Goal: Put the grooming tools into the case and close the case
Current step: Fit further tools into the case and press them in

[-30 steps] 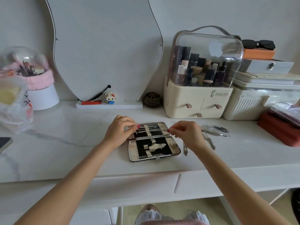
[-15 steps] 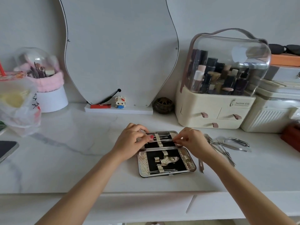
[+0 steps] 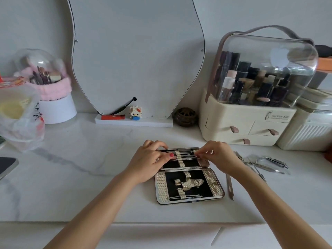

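Observation:
The grooming case [image 3: 215, 187] lies open flat on the white desk, black lining with gold straps. Several thin metal tools sit under the strap of its far half. My left hand [image 3: 150, 162] rests on the left end of that far half, fingers pressing on the tools. My right hand [image 3: 217, 159] pinches the right end of a thin metal tool [image 3: 188, 155] lying across the far half. A slim tool [image 3: 229, 186] lies on the desk just right of the case. Further right lie nail clippers [image 3: 271, 161] and scissors-like tools [image 3: 251, 164].
A curvy mirror [image 3: 136, 51] stands behind the case with a small toy figure [image 3: 135, 113] on its base. A cosmetics organizer [image 3: 251, 87] stands at back right, a white box [image 3: 309, 130] beside it. A plastic bag [image 3: 19, 119] and a phone [image 3: 7, 166] are at left.
Both hands stayed on the far half of the case, working a thin tool under its strap. The camera view shifted, so the scene sits lower and nearer.

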